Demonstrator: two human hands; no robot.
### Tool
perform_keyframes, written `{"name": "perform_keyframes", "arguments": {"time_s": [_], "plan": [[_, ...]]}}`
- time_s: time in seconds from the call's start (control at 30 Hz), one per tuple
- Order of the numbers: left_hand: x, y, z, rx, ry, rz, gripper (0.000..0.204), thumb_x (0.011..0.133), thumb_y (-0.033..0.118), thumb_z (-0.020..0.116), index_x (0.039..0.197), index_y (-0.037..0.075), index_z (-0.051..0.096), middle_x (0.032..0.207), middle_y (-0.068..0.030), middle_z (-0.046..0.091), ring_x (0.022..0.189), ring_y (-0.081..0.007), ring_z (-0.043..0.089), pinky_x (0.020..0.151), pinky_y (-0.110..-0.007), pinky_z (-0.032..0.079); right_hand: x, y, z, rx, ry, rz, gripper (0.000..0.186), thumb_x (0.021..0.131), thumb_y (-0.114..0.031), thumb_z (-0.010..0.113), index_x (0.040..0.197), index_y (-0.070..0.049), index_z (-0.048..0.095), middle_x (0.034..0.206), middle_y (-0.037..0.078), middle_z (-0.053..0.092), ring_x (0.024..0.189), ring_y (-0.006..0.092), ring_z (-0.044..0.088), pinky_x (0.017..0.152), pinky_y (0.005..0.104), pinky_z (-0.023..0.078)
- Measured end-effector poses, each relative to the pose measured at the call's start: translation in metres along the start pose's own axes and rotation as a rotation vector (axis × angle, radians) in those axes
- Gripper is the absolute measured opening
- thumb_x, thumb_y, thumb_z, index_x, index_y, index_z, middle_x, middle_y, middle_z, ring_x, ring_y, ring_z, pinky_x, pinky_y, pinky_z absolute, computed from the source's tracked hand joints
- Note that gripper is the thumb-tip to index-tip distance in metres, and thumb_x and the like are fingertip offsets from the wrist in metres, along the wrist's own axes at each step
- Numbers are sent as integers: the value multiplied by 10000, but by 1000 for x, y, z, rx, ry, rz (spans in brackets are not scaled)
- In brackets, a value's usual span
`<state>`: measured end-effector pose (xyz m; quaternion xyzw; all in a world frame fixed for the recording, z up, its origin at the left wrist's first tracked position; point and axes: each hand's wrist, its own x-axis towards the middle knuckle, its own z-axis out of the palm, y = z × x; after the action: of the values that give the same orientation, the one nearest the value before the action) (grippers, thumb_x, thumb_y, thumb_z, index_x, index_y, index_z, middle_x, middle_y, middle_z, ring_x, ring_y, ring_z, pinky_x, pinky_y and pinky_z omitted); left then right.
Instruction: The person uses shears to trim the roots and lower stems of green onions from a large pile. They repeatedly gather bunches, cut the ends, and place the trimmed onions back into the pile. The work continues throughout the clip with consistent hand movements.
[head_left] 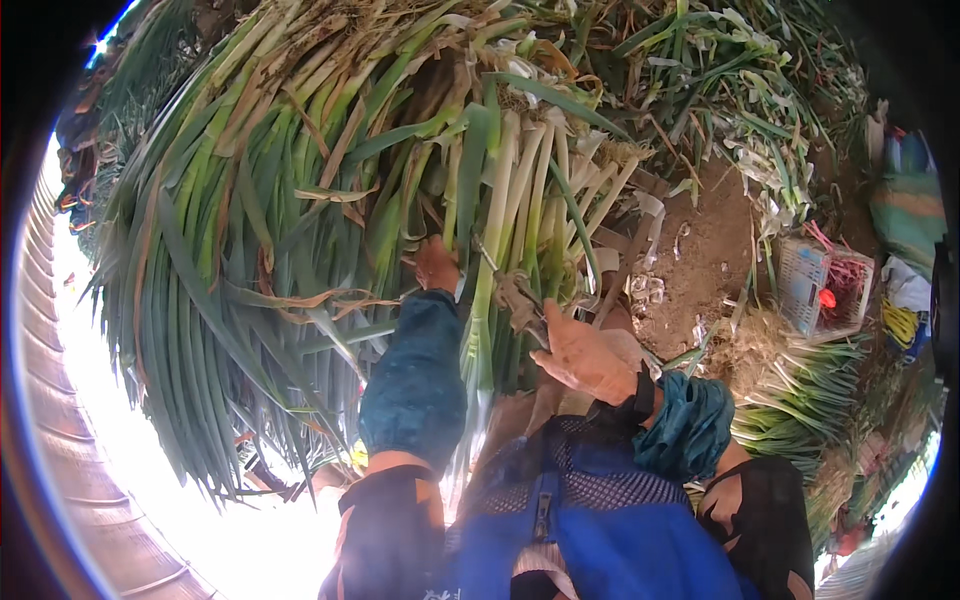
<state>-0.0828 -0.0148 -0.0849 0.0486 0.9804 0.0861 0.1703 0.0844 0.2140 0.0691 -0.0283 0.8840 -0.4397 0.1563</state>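
My long green onions: a tidy pile lies at my right, but most seem left to sort.
Nearest me, my right hand (pixel 590 350) has its fingers drawn narrow beside a limp grey-brown scrap (pixel 518 300); I cannot tell whether I pinch it. My left hand (pixel 438 265) is among the leaves, fingers partly covered, so their hold I cannot tell. The green onions (pixel 270 190) spread ahead and leftward in a big heap, brown leaves mixed in, pale stalks (pixel 515 175) just beyond my hands. The heap hems in my left side; to my right, brown soil (pixel 710 225) strewn with scraps looks roomier, bounded by the neat pile (pixel 800 400), probably the done part, and a crate (pixel 803 285). Farther off lie leafy peelings (pixel 775 150).
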Motion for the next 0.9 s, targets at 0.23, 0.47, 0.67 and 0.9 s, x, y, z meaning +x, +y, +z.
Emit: {"name": "perform_keyframes", "arguments": {"time_s": [0.23, 0.47, 0.67, 0.9], "plan": [[9, 1, -6, -223, -67, -216, 360, 732, 264, 682, 971, 3, 616, 938, -263, 646, 897, -438, 612, 776, -477, 469, -8, -5, -4, 203, -113, 200, 660, 838, -255, 654, 1314, 87, 351, 1022, 223, 589, 819, 382, 622, 684, 427, 527], [-21, -13, -39, -948, -380, -315, 446, 850, 176, 597, 1269, 31, 554, 1068, -132, 656, 932, -280, 618, 818, -375, 465, 28, -7, 16, 92, -99, 148, 483, 801, -181, 655, 1118, 57, 379, 882, 281, 601, 756, 459, 623, 653, 505, 517], [-66, -25, -33, -907, -365, -283, 605, 785, 84, 627, 1359, 24, 443, 1135, -153, 629, 1017, -233, 602, 889, -327, 451, 39, 11, -9, -5, -5, 295, 512, 798, -190, 609, 1168, 74, 373, 831, 278, 617, 812, 452, 623, 697, 503, 509], [-100, -8, -26, -602, -366, -294, 703, 669, -30, 690, 1335, -17, 466, 1134, -135, 624, 1026, -213, 592, 882, -307, 452, -49, 10, -14, 17, -92, 367, 609, 794, -258, 661, 1212, 64, 357, 839, 280, 599, 803, 431, 605, 687, 490, 476]]}}
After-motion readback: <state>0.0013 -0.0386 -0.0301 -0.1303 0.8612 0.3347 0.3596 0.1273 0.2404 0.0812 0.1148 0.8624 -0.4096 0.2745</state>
